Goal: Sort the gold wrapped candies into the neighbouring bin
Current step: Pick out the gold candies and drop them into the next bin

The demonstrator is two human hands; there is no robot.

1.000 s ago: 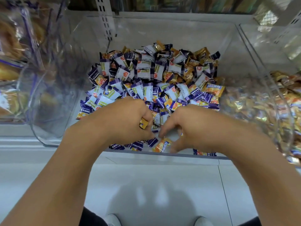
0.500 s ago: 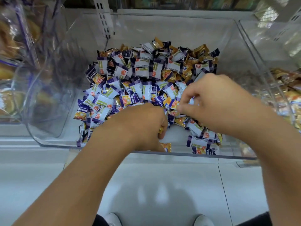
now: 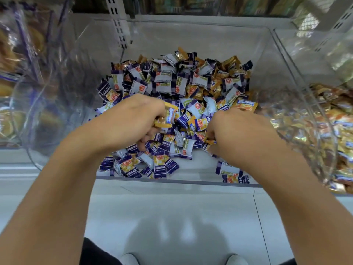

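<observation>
A clear middle bin [image 3: 191,35] holds a heap of purple-and-white wrapped candies [image 3: 168,81] mixed with gold wrapped ones [image 3: 233,70]. My left hand [image 3: 131,121] is over the heap's left front and grips gold wrapped candies [image 3: 167,116] in its curled fingers. My right hand [image 3: 235,129] is at the heap's right front with fingers curled down into the candies; a gold candy [image 3: 245,105] shows just above its knuckles, and what the fingers hold is hidden. The neighbouring bin [image 3: 315,115] on the right holds gold wrapped candies [image 3: 340,119].
A clear bin [image 3: 47,92] on the left holds other packaged snacks. A white slotted shelf upright [image 3: 118,22] stands behind the middle bin. The grey floor [image 3: 172,217] and two shoe tips lie below the shelf edge.
My left hand has lifted up and back with gold candies in its grip. My right hand has come down and toward me from the heap's right middle to its front.
</observation>
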